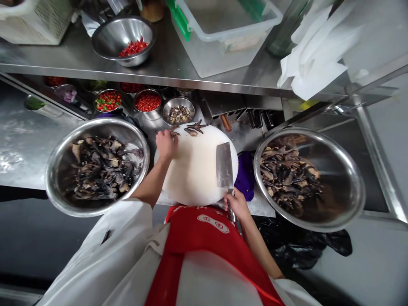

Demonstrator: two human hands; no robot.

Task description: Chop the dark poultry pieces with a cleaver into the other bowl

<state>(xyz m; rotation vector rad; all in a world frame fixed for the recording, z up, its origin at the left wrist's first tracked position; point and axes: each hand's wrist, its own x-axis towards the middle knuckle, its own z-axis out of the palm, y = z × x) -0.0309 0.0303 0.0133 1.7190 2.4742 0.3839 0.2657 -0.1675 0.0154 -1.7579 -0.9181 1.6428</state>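
Note:
A broad cleaver (225, 165) lies with its blade flat over the right side of a round white cutting board (194, 178). My right hand (237, 204) is closed around its handle at the board's near right edge. My left hand (166, 144) is at the board's far left edge, fingers closed on a dark chicken foot that is mostly hidden under them. A few dark chicken feet (196, 126) lie just right of it at the far rim. Large steel bowls, one left (52, 170) and one right (347, 182), hold heaps of dark chicken feet.
Behind the board stand small bowls of chopped red chillies (147, 103) and a bowl of pale and dark bits (179, 114). A knife rack (251, 118) is at the back. The steel shelf (159, 76) above carries a chilli bowl (124, 38) and a plastic bin (216, 55).

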